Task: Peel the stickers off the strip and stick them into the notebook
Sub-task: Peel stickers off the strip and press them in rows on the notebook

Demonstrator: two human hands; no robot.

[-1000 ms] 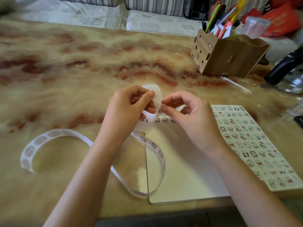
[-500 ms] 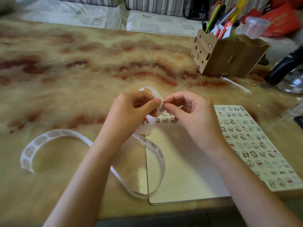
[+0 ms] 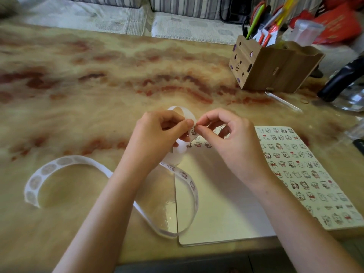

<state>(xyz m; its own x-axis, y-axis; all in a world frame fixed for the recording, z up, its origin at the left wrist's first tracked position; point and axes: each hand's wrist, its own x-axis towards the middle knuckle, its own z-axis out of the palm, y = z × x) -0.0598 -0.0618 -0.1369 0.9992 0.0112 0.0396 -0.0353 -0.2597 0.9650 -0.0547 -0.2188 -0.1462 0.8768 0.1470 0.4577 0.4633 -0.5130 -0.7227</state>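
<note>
Two hands meet at frame centre. The left hand (image 3: 157, 138) pinches the looped sticker strip (image 3: 189, 180) just above the open notebook (image 3: 226, 203) at lower right. The right hand (image 3: 232, 146) nips one sticker (image 3: 193, 131) between thumb and forefinger. A sharp pull would likely tear it or fold it onto itself.

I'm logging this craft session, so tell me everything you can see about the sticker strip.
The strip is a long, narrow white paper band, curling loosely. Its left end lies on the table, showing pale round marks; it passes under the left forearm, loops over the notebook edge carrying small cartoon stickers, and rises to the hands, arching above them. The left hand holds it; the right hand pinches at a sticker on it.
</note>
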